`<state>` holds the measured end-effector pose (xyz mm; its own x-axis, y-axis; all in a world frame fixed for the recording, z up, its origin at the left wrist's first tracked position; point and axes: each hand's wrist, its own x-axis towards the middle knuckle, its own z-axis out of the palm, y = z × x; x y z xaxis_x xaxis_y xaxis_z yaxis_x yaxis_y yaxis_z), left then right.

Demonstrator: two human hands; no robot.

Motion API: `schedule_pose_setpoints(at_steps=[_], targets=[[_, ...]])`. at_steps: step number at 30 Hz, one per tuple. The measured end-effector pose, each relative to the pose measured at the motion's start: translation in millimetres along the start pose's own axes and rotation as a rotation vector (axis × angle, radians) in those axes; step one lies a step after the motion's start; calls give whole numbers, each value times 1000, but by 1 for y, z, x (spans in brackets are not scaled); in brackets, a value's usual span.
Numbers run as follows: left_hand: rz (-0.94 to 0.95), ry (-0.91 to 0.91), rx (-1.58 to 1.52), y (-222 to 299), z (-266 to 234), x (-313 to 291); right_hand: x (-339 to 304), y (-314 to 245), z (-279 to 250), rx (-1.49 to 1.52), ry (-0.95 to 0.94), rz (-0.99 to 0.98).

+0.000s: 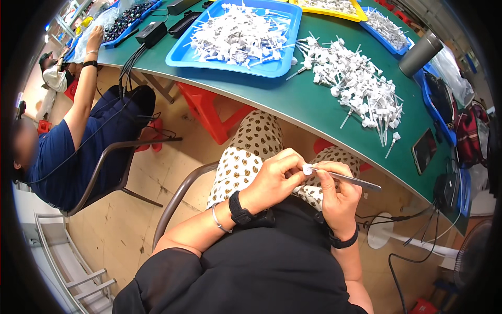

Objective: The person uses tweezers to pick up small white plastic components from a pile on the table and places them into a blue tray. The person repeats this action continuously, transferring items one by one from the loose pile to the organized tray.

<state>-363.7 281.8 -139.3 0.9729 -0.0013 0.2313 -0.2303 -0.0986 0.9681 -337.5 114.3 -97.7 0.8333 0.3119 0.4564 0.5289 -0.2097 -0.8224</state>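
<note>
Above my lap, my left hand [274, 178] pinches a small white plastic piece [307, 169] between thumb and fingertips. My right hand [341, 196] is closed around slim metal tweezers [358, 181], whose broad end sticks out to the right. Their tip meets the white piece, though my fingers partly cover that spot. Beyond my hands, a loose pile of white plastic parts with thin stems [361, 86] lies on the green table [282, 97]. More of these parts fill a blue tray [180, 58] to its left.
A yellow tray [361, 13] and another blue tray [400, 51] stand at the back. Rightward are a grey cylinder [421, 51], a phone [424, 150] and a black box with cables [446, 191]. At left, a seated person [78, 131] reaches toward a tray of dark parts [125, 23].
</note>
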Motion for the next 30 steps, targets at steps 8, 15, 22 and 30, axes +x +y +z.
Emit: schedule_pose_setpoints(at_steps=[8,15,22,30], targets=[[-14,-5,-24,1,0,0,-3,1,3,120,48,127],[-15,-3,-2,-1,1,0,-4,3,5,102,53,118],[10,-4,53,-3,0,-1,-4,4,7,111,83,123],[20,-4,79,-1,-1,-1,-5,6,7,96,77,142]])
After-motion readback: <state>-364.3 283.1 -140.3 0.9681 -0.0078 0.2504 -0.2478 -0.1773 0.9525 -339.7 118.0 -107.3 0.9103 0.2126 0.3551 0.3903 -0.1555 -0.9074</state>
